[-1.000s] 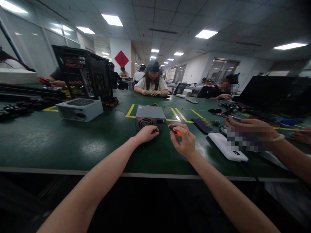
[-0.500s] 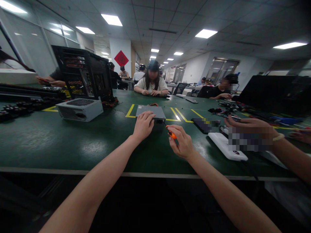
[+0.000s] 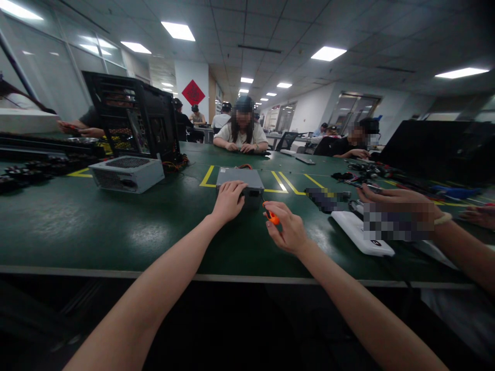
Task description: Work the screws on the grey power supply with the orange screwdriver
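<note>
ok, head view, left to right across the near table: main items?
vented grey power supply → second grey power supply → orange-handled screwdriver → white slab-like device. Black computer case left out: overlaps the first.

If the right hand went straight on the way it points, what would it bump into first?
Probably the grey metal box: the orange screwdriver in the right hand points at its right end. I can't tell whether the tip touches it.
</note>
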The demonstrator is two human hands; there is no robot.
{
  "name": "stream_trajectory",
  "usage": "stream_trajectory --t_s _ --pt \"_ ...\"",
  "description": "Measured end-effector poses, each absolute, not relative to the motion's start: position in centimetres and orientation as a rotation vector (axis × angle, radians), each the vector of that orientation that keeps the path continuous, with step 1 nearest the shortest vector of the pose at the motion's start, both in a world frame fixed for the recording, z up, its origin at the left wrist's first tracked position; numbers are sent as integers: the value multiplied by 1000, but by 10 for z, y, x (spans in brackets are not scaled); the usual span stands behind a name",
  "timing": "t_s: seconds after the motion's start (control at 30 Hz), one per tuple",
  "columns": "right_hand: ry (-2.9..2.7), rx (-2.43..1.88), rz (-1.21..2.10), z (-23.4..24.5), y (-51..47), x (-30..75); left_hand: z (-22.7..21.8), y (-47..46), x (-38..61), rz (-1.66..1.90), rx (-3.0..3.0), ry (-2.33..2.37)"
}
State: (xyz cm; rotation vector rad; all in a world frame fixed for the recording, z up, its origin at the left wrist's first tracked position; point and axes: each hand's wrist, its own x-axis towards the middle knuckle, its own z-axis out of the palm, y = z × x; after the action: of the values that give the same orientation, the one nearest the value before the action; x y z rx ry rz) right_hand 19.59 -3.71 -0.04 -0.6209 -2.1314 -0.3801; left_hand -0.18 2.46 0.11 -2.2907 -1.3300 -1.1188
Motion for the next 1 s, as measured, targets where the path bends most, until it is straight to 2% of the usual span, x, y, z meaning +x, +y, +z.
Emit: stream_trajectory --t_s 0.17,0.8,1.0 --pt "-2051 -596 -517 3 -38 196 1 25 -3 -1133 -2321 -1342" --pt "-2047 -553 -281 -3 -37 194 0 25 -3 -1103 -2284 -1316" --pt "-2103 -624 -501 2 -41 196 -1 27 -4 -1103 -2284 -1310"
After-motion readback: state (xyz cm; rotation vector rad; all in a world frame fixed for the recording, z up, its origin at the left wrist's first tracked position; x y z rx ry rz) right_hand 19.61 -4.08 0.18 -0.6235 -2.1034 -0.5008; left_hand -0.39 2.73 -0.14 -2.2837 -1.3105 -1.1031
